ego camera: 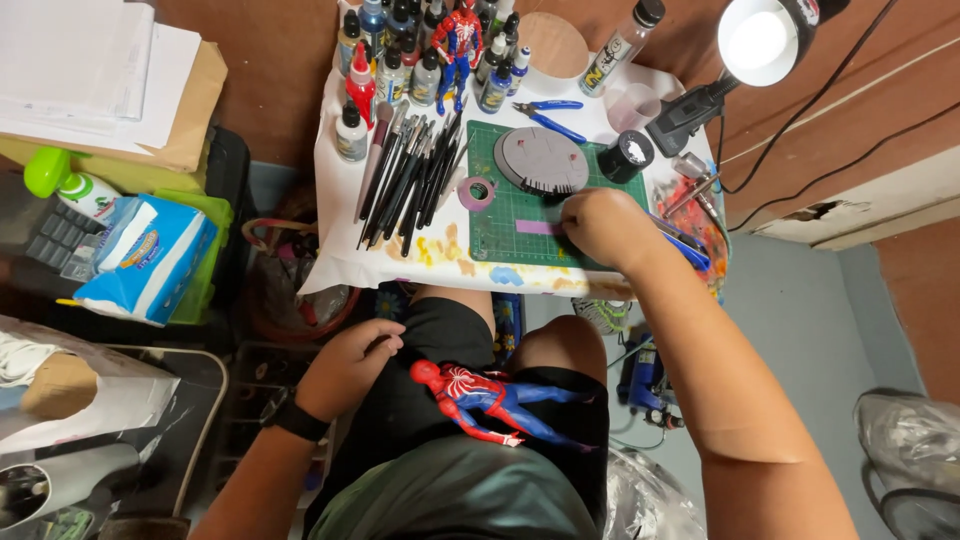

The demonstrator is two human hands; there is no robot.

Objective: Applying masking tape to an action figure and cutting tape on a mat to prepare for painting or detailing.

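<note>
Tissue pack (pixel 150 258): blue and white, soft, left of table.
Paint bottles (pixel 420 60): clustered at table's far edge.
Figure (pixel 495 398): red-blue, laid across lap.
Left hand (pixel 350 365): curled loosely on thigh, empty.
Right hand (pixel 600 225): pressed on green mat (pixel 500 225); grip cannot be told.

Red-and-blue figure (pixel 495 400) with white spider mark, green gridded cutting mat (pixel 515 220), grey round base (pixel 541 160), blue-handled pliers (pixel 548 115), purple tape roll (pixel 476 192).

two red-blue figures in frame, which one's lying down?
The figure on the person's lap: it lies flat across the thigh beside the left hand. The other figure stands upright among the paint bottles at the table's back.
</note>
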